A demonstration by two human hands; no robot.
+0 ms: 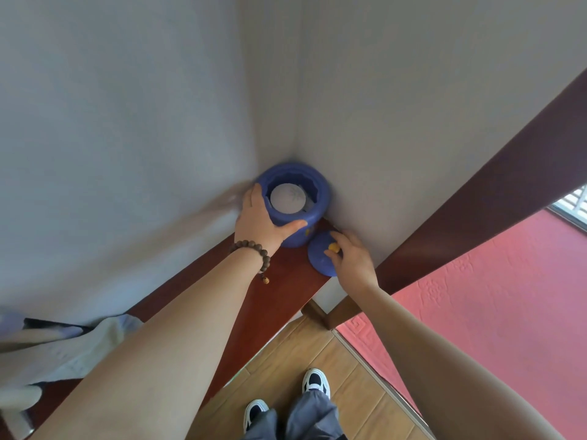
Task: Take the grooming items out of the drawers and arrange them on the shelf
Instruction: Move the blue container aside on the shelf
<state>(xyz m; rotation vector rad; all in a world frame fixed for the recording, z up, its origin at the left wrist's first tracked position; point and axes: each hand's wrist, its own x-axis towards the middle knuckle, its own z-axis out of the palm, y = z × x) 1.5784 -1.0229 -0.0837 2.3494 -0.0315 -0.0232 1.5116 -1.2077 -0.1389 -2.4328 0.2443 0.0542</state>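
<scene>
A round blue jar (313,198) stands open in the far corner of a dark red wooden shelf (282,293), against both walls. A pale round object (287,198) lies inside it. My left hand (262,222) wraps the jar's near-left side, thumb across the front. The jar's blue lid (319,260) lies flat on the shelf just to the right of the jar. My right hand (352,258) pinches the lid's small yellow knob (333,248).
Pale cloth (63,347) lies bunched on the shelf at the lower left. A dark wooden beam (476,198) slants up to the right. Below are a wood floor (333,369), a pink textured wall (492,306) and my shoes.
</scene>
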